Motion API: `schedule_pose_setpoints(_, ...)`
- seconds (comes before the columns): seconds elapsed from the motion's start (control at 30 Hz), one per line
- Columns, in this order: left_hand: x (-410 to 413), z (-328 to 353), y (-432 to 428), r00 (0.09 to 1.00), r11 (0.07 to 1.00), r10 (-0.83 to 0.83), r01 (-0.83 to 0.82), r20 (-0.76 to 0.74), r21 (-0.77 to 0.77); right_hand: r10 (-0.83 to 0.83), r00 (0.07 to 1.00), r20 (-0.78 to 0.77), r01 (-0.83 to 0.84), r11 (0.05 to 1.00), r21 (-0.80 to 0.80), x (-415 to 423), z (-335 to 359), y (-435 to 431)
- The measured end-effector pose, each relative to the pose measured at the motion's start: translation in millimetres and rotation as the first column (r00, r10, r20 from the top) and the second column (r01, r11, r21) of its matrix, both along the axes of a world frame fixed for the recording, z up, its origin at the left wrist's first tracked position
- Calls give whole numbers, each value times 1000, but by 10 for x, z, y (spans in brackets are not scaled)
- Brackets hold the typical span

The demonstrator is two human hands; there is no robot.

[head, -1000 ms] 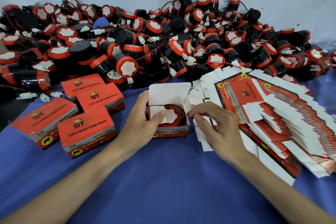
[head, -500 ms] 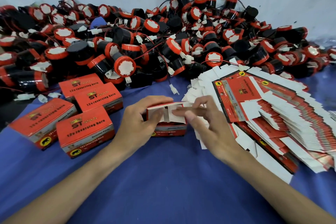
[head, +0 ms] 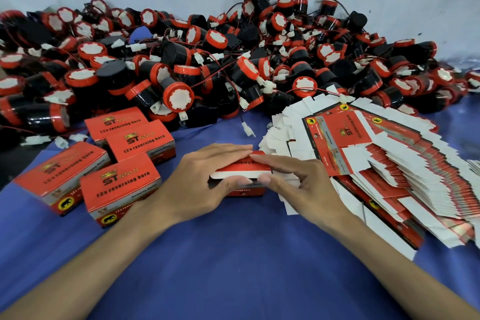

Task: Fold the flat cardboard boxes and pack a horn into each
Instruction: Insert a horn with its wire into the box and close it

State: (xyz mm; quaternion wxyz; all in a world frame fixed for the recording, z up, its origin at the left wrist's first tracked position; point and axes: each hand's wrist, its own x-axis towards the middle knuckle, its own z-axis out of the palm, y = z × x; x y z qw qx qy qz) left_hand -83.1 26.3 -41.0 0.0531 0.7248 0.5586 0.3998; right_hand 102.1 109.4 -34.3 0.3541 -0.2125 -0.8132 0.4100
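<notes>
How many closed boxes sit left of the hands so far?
4: back box, middle box, far-left box, nearest box. A fifth box is not yet shut; others may hide behind these.

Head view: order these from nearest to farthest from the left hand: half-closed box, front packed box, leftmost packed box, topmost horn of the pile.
1. half-closed box: under the left hand, touching.
2. front packed box: just left of the wrist.
3. leftmost packed box: farther left.
4. topmost horn: far back, by the wall.
</notes>
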Motion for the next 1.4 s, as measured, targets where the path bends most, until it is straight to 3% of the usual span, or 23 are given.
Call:
schedule_pose_setpoints(0.27,-5,-11,27,997,1000,1,-2,72,16,-126,989,-77,142,955,259,-52,-101,-7)
schedule_pose_setpoints(0.43,-16,-56,41,1000,996,-21,22,-10,84,-189,970,-151,242,785,571,-81,-186,17)
schedule_pose_setpoints(0.53,-23,-70,41,999,994,-15,21,-50,112,-201,964,-173,265,696,667,-82,-205,16)
schedule_pose_setpoints(0.83,-22,-50,53,1000,990,-8,11,-23,139,-203,963,-178,268,644,716,-92,-211,-1)
schedule_pose_setpoints(1.0,-29,-83,37,990,988,-16,37,-139,150,-138,981,-136,193,686,701,-45,-172,42)
schedule_pose_setpoints(1.1,-36,-89,34,978,988,-18,49,-207,149,-162,980,-113,191,621,760,-11,-161,38)
schedule_pose_setpoints(1.27,-45,-117,-12,947,999,-14,29,-322,42,-343,934,-103,246,405,880,28,-143,-55)
schedule_pose_setpoints(1.4,-27,-114,-16,927,998,41,-17,-372,67,-383,919,-99,252,374,893,38,-103,-84)
